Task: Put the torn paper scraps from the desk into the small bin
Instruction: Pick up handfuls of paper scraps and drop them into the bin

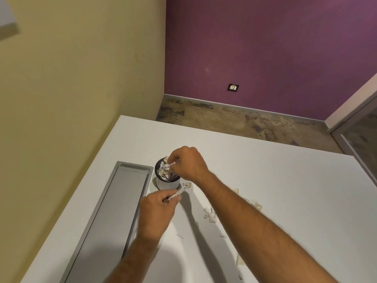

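From the head camera: you are holding your right hand (186,163) over the small bin (167,174), fingers curled in a grip on a wad of paper scraps (167,166) at its mouth. Your left hand (156,211) is pinching another scrap (177,193) just beside the bin's base. More torn pieces (210,214) are lying scattered across the white worktop (285,180) under and beyond your right forearm. The bin is looking nearly full, so you are best pressing the wad down before letting go, then feeding in the left scrap. Your right forearm is hiding part of the scatter, and the fingertips inside the bin are hard to make out.
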`<state>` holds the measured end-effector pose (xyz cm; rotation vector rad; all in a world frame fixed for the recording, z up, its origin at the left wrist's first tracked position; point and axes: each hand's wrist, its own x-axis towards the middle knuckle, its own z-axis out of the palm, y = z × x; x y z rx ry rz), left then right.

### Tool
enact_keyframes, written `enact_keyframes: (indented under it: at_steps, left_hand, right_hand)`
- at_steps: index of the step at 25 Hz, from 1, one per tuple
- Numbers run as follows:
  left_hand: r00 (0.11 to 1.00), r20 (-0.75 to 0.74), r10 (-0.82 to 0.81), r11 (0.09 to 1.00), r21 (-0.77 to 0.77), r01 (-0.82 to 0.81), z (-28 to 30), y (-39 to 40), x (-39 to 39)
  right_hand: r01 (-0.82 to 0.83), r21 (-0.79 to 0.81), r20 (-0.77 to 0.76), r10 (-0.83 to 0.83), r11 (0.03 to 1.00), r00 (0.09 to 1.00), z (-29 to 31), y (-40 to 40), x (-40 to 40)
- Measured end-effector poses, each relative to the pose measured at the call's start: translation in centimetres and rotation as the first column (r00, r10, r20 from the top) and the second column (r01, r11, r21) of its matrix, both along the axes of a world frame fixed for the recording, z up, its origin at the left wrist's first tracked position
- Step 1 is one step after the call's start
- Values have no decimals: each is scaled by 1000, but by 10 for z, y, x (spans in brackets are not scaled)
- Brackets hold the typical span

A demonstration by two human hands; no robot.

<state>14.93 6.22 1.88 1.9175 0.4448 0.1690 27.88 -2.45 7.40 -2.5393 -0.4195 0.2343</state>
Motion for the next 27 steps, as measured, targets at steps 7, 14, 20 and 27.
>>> enact_keyframes:
  at_steps: [7, 14, 20, 27]
  left_hand:
    - [986, 146, 84, 965, 235, -117, 32, 45, 49]
    - [968, -144, -208, 793, 554, 252, 37, 34, 100]
    - [859, -447, -250, 515, 690, 509, 8, 21, 118]
    - [752, -609, -251, 296, 692, 659, -7, 12, 144]
  right_hand:
    - [-89, -119, -44, 84, 989, 995, -5, 0, 1]
    - [65, 150, -131, -46, 987, 990, -7, -19, -4]
    - [262, 311, -136, -230, 914, 964, -24, -52, -15]
    - [518, 187, -94, -509, 835, 855, -56, -143, -42]
